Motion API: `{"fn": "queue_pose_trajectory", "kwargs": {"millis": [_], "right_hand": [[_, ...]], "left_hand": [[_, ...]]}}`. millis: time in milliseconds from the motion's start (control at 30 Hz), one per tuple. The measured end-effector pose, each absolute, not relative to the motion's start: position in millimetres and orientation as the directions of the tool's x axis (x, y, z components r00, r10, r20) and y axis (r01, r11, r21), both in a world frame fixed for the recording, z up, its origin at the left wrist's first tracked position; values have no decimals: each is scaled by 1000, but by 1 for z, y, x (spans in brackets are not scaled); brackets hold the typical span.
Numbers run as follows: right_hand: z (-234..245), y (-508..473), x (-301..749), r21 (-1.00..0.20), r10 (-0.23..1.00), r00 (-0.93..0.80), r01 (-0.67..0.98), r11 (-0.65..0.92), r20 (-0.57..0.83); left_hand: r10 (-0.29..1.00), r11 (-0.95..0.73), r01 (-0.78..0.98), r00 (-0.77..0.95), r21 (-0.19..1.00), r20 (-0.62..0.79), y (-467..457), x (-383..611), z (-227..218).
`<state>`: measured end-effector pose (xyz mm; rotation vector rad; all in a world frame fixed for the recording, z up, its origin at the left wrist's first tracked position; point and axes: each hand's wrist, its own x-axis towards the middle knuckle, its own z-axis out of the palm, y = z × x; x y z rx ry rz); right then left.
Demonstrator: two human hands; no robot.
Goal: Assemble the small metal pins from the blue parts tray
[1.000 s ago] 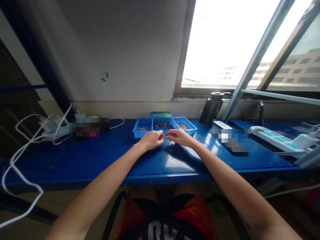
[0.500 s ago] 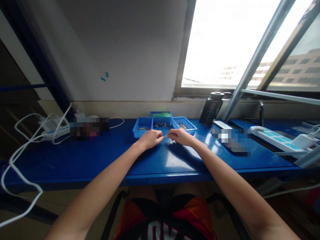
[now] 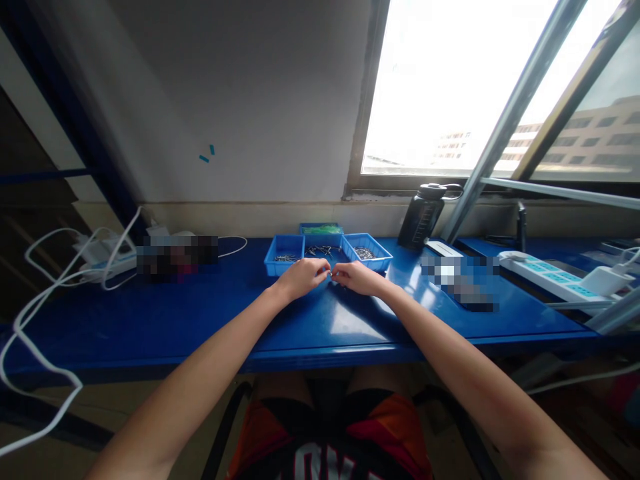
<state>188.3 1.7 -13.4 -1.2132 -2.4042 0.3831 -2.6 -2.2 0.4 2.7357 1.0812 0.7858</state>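
Note:
Over the blue table (image 3: 300, 327), my left hand (image 3: 303, 277) and my right hand (image 3: 358, 277) meet, thumbs and fingers pinched. Between their fingertips is a small shiny metal part (image 3: 331, 274), mostly covered and too small to identify. Just beyond my left hand stands a left blue bin (image 3: 278, 269) holding small metal pieces (image 3: 286, 258). The right blue bin (image 3: 379, 262), behind my right hand, has more metal pieces (image 3: 365, 253) in it. Several thin metal pieces (image 3: 321, 251) lie between these bins. At the back, another bin (image 3: 303, 228) contains green material (image 3: 321, 229).
A black bottle (image 3: 421, 217) stands near the window, right of the bins. White power strips (image 3: 550, 273) lie at the far right and far left, with loose white cables (image 3: 37, 313) at left. Blurred-out items (image 3: 177, 257) sit on both sides of the table.
My fingertips have come closer together, so less of the small metal part shows between them. The view has shifted very slightly; the bins stay in place.

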Motion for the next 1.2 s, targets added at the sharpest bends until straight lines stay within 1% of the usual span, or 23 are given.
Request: {"fn": "queue_pose_trajectory", "kwargs": {"millis": [167, 300, 400, 533, 667, 800, 1000, 1200], "right_hand": [[-12, 2, 189, -424, 830, -512, 715, 555, 223], [-10, 3, 191, -381, 840, -433, 753, 537, 327], [-7, 2, 191, -350, 822, -402, 763, 544, 404], [-3, -4, 188, -329, 783, -432, 735, 593, 447], [-1, -9, 185, -320, 747, -503, 690, 650, 434], [-1, -7, 187, -326, 756, -501, 694, 642, 421], [-5, 0, 193, -319, 812, -465, 756, 571, 353], [-9, 2, 194, -329, 823, -494, 756, 565, 280]], "left_hand": [[660, -737, 627, 589, 251, 467, -1, -2, 0], [703, -680, 694, 524, 237, 481, 1, -3, 0], [757, -621, 747, 491, 240, 431, 0, -3, 1], [797, -588, 773, 504, 238, 334, -2, 0, -4], [803, -590, 774, 531, 229, 272, -1, 3, -10], [810, -582, 774, 524, 249, 265, -1, 1, -9], [828, -547, 805, 480, 231, 288, -1, -1, -5], [790, -581, 792, 495, 187, 361, -1, -2, -2]]}}
